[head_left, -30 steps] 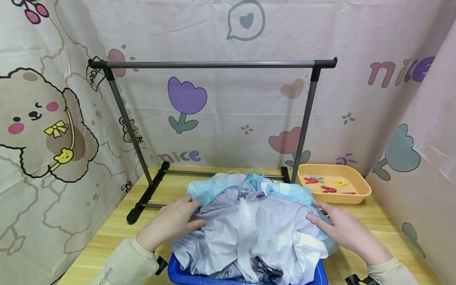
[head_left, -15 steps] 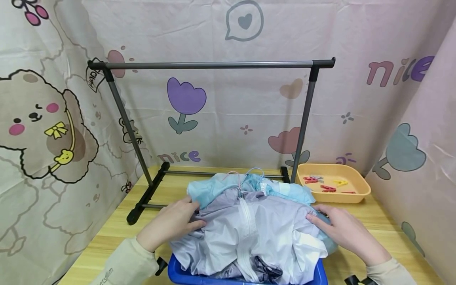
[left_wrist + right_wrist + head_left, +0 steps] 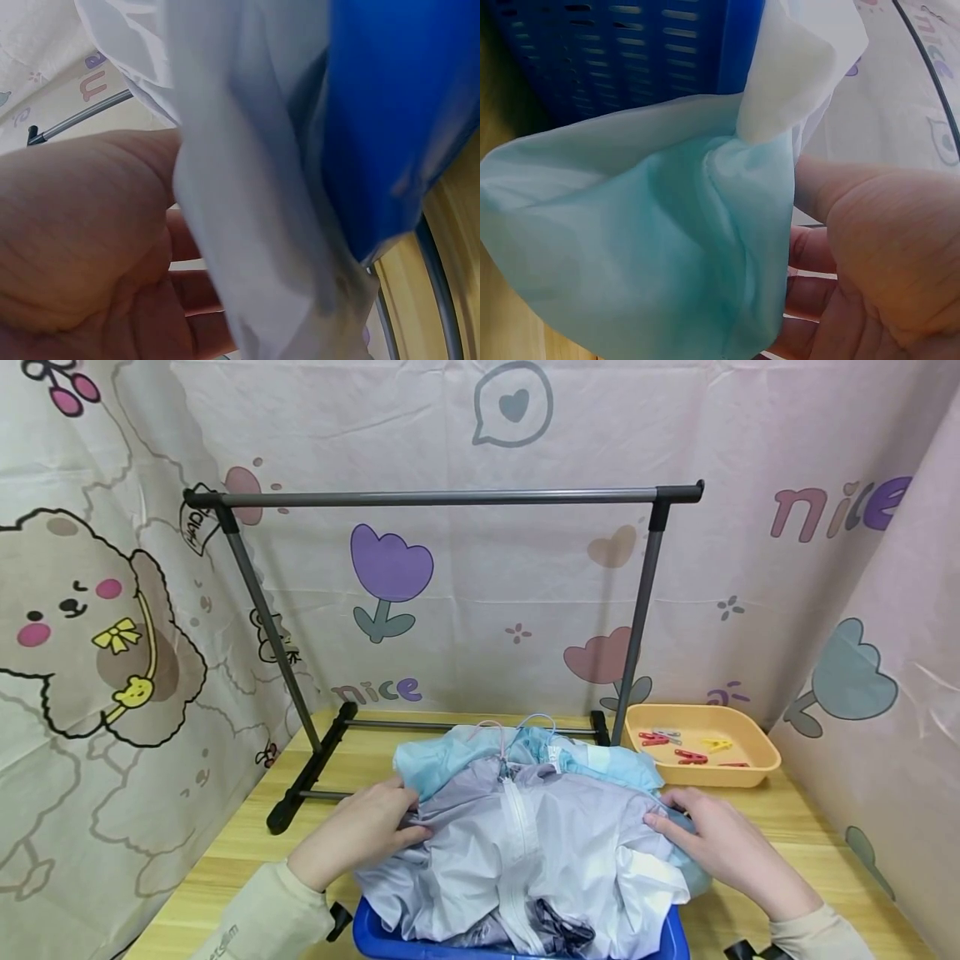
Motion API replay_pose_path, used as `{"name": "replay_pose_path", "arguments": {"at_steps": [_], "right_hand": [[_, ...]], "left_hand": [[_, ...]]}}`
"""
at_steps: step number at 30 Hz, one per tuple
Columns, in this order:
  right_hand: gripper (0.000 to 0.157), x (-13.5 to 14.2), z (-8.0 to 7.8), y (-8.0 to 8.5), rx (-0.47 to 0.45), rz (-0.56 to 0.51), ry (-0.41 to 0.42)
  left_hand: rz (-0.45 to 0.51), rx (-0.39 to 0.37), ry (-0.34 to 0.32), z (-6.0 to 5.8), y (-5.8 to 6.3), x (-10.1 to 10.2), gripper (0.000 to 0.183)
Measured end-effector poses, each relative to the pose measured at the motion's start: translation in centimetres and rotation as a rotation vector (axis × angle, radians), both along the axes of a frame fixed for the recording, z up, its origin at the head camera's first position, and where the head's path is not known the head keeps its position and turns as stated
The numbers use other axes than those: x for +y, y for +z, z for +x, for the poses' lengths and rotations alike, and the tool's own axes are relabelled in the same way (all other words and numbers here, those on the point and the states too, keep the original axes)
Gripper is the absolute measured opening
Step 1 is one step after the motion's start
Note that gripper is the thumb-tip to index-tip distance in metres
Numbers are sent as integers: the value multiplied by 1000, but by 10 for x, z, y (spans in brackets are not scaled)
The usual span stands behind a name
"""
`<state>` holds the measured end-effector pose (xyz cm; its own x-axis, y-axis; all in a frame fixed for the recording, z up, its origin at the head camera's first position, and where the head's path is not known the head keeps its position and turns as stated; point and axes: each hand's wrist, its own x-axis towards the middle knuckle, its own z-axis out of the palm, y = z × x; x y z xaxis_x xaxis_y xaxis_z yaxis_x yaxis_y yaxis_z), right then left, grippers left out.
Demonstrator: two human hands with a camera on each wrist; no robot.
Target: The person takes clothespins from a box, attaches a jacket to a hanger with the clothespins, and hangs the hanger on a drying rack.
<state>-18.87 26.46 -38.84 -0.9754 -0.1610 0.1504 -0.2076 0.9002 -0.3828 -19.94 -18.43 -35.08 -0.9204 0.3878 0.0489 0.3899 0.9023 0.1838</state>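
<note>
A pale lilac zip jacket (image 3: 525, 843) lies on top of a heap of clothes in a blue basket (image 3: 375, 937). A light blue garment (image 3: 450, 762) lies under it. A pink hanger hook (image 3: 491, 727) and a blue hanger hook (image 3: 538, 720) stick out at the collar. My left hand (image 3: 405, 814) grips the jacket's left edge, thumb on top. My right hand (image 3: 663, 808) grips its right edge in the same way. In the left wrist view the jacket cloth (image 3: 247, 210) hangs over my fingers (image 3: 195, 292). The right wrist view shows the light blue cloth (image 3: 630, 240) against my hand (image 3: 870, 247).
A grey clothes rack (image 3: 450, 496) stands behind the basket on the wooden table (image 3: 225, 852), its bar bare. At the back right sits an orange tray (image 3: 753, 767) holding several clothes pegs (image 3: 690, 756). Printed curtains close in the left, back and right sides.
</note>
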Motion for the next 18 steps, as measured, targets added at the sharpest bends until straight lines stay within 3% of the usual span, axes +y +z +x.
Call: {"name": "replay_pose_path", "arguments": {"at_steps": [11, 18], "right_hand": [[51, 0, 0, -2, 0, 1, -14], [50, -1, 0, -4, 9, -3, -17]], "left_hand": [[14, 10, 27, 0, -2, 1, 34], [39, 69, 11, -1, -4, -1, 35]]}}
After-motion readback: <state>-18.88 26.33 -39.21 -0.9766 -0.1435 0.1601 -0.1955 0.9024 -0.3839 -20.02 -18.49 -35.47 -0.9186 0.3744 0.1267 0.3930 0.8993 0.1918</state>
